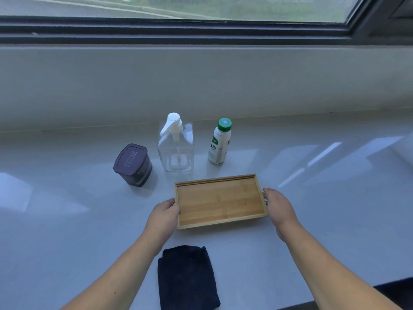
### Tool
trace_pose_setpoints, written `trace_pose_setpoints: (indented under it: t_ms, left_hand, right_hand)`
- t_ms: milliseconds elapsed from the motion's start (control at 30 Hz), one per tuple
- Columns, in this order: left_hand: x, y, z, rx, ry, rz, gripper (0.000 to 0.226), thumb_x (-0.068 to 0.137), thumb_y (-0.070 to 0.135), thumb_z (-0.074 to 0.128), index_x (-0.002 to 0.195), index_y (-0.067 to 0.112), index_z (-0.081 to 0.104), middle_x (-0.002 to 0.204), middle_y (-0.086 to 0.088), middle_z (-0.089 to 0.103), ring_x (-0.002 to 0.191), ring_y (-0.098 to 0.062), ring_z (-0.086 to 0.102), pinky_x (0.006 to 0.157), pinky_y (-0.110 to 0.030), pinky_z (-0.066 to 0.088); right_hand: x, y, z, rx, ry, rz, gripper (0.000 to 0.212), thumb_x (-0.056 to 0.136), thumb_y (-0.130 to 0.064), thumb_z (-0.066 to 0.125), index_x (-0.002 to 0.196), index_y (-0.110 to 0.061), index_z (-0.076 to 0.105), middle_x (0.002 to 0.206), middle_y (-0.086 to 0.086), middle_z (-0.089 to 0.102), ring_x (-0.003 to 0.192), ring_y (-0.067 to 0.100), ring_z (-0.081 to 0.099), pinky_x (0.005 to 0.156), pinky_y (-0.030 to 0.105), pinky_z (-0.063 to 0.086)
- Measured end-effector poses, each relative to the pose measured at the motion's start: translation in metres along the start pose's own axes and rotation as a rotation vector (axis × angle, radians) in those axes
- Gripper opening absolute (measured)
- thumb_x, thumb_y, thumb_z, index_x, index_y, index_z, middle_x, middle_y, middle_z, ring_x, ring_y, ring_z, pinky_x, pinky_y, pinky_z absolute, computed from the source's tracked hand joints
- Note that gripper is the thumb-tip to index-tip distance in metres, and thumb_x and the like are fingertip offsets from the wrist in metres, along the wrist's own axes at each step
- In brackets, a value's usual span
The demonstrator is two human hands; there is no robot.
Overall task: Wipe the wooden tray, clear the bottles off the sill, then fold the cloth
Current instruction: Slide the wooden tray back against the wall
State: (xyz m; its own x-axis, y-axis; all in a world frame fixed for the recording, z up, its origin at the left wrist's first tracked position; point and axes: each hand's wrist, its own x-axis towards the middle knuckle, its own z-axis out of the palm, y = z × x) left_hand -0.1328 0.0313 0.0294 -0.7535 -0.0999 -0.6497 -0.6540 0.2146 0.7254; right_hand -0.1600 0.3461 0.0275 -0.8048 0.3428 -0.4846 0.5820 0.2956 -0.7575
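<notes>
A shallow wooden tray (pixel 220 201) lies on the pale sill, with nothing in it. My left hand (pixel 164 214) grips its left short end and my right hand (pixel 278 205) grips its right short end. Behind the tray stand a clear spray bottle (pixel 175 151) with a white trigger head and a white drink bottle (pixel 219 144) with a green cap. A dark navy cloth (pixel 187 279) lies folded flat near the front edge, between my forearms.
A dark purple lidded tub (pixel 133 165) stands left of the spray bottle. The white sill (pixel 324 198) runs wide to both sides. A low wall and the dark window frame (pixel 201 32) rise behind. The sill's front edge drops off at bottom right.
</notes>
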Motion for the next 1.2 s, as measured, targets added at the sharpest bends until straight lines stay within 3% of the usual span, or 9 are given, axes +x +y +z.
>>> trace_pose_setpoints:
  t_ms: [133, 267, 500, 633, 767, 833, 933, 1033, 1200]
  left_hand:
    - [0.008, 0.018, 0.046, -0.005, -0.019, 0.000, 0.028, 0.095, 0.021, 0.052, 0.099, 0.028, 0.079, 0.105, -0.007, 0.080, 0.106, -0.035, 0.073, 0.104, -0.058, 0.055]
    - [0.012, 0.036, 0.095, -0.048, -0.038, -0.017, 0.034, 0.095, 0.022, 0.054, 0.101, 0.043, 0.080, 0.103, 0.007, 0.082, 0.103, -0.022, 0.076, 0.103, -0.052, 0.057]
    - [0.030, 0.074, 0.182, -0.036, -0.039, -0.031, 0.043, 0.089, 0.019, 0.050, 0.107, 0.043, 0.080, 0.106, 0.009, 0.082, 0.105, -0.022, 0.076, 0.104, -0.053, 0.056]
    - [0.045, 0.103, 0.223, -0.044, 0.021, -0.030, 0.041, 0.086, 0.020, 0.049, 0.100, 0.044, 0.081, 0.100, 0.008, 0.082, 0.102, -0.025, 0.076, 0.101, -0.054, 0.058]
    - [0.061, 0.136, 0.252, -0.045, 0.098, -0.023, 0.047, 0.086, 0.017, 0.049, 0.085, 0.053, 0.079, 0.089, 0.022, 0.079, 0.096, -0.018, 0.073, 0.087, -0.042, 0.061]
    - [0.073, 0.150, 0.259, -0.028, 0.138, -0.035, 0.043, 0.088, 0.014, 0.049, 0.083, 0.045, 0.078, 0.083, 0.030, 0.075, 0.095, -0.014, 0.070, 0.074, -0.030, 0.057]
    - [0.096, 0.167, 0.264, -0.012, 0.177, -0.034, 0.039, 0.087, 0.015, 0.049, 0.110, 0.029, 0.078, 0.094, 0.018, 0.079, 0.102, -0.017, 0.069, 0.073, -0.027, 0.053]
    - [0.122, 0.186, 0.265, -0.009, 0.246, -0.072, 0.062, 0.088, 0.024, 0.052, 0.150, 0.018, 0.057, 0.147, -0.003, 0.062, 0.120, -0.027, 0.059, 0.095, -0.038, 0.050]
    - [0.158, 0.214, 0.269, 0.010, 0.280, -0.065, 0.062, 0.091, 0.026, 0.054, 0.152, 0.019, 0.054, 0.152, -0.008, 0.055, 0.101, -0.023, 0.058, 0.082, -0.031, 0.042]
  right_hand:
    - [0.029, 0.005, -0.040, 0.028, -0.012, 0.020, 0.043, 0.103, -0.042, 0.038, 0.112, -0.013, 0.068, 0.116, 0.005, 0.069, 0.113, 0.026, 0.060, 0.097, 0.043, 0.045]
    - [0.060, 0.011, -0.079, 0.053, -0.024, 0.008, 0.037, 0.104, -0.043, 0.039, 0.108, -0.022, 0.070, 0.118, -0.003, 0.069, 0.110, 0.014, 0.061, 0.094, 0.038, 0.042]
    - [0.124, 0.013, -0.154, 0.046, -0.034, 0.014, 0.038, 0.103, -0.046, 0.041, 0.117, -0.022, 0.068, 0.123, -0.005, 0.067, 0.117, 0.017, 0.058, 0.097, 0.036, 0.040]
    - [0.164, 0.005, -0.185, 0.010, -0.043, 0.000, 0.050, 0.101, -0.049, 0.038, 0.125, -0.017, 0.068, 0.128, 0.000, 0.067, 0.122, 0.022, 0.058, 0.111, 0.046, 0.042]
    - [0.200, -0.009, -0.202, 0.020, -0.041, -0.025, 0.052, 0.103, -0.051, 0.037, 0.130, -0.017, 0.066, 0.129, -0.003, 0.064, 0.122, 0.020, 0.056, 0.108, 0.041, 0.042]
    - [0.218, -0.014, -0.205, 0.020, -0.045, -0.045, 0.051, 0.104, -0.051, 0.036, 0.132, -0.018, 0.063, 0.129, -0.006, 0.061, 0.119, 0.017, 0.054, 0.102, 0.037, 0.039]
    - [0.243, -0.023, -0.204, 0.029, -0.048, -0.059, 0.051, 0.105, -0.050, 0.036, 0.137, -0.017, 0.060, 0.125, -0.005, 0.057, 0.112, 0.016, 0.049, 0.097, 0.034, 0.034]
    - [0.269, -0.033, -0.199, 0.034, -0.057, -0.039, 0.053, 0.104, -0.052, 0.036, 0.136, -0.017, 0.060, 0.123, -0.006, 0.055, 0.112, 0.016, 0.049, 0.097, 0.035, 0.036]
    - [0.309, -0.051, -0.188, 0.017, -0.036, -0.049, 0.056, 0.101, -0.055, 0.036, 0.133, -0.016, 0.061, 0.122, 0.000, 0.055, 0.108, 0.019, 0.047, 0.095, 0.037, 0.037]
